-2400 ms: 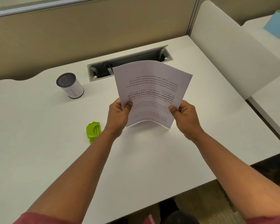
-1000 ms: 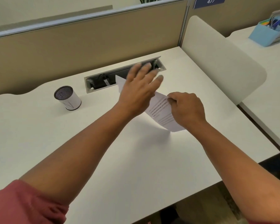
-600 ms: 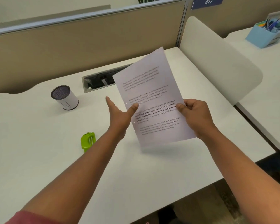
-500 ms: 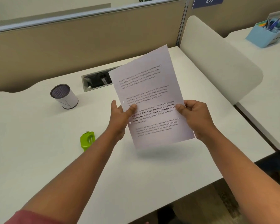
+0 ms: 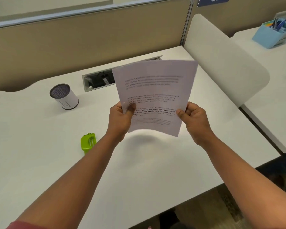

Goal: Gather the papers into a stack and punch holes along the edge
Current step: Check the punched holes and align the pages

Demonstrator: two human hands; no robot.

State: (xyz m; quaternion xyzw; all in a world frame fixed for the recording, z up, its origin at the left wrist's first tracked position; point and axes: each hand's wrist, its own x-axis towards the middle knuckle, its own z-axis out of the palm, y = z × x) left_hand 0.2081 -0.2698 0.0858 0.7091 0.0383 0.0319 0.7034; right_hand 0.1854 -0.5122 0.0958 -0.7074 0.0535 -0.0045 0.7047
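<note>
I hold the printed papers (image 5: 155,90) upright above the middle of the white desk (image 5: 40,162), text facing me. My left hand (image 5: 120,119) pinches their left edge, thumb on the front, beside a small punched hole. My right hand (image 5: 193,119) grips the lower right edge. The sheets look slightly blurred and bow a little at the bottom. A small green hole punch (image 5: 88,142) lies on the desk, below and to the left of my left hand, untouched.
A white cylindrical pen cup (image 5: 64,96) stands at the back left. A cable tray slot (image 5: 97,80) is set in the desk behind the papers. A white divider panel (image 5: 224,63) borders the right side; a blue organizer (image 5: 274,33) sits on the neighbouring desk.
The papers were turned so the text reads right way up. My left hand let go, then took the left edge again; the stack has swung from tilted to nearly square.
</note>
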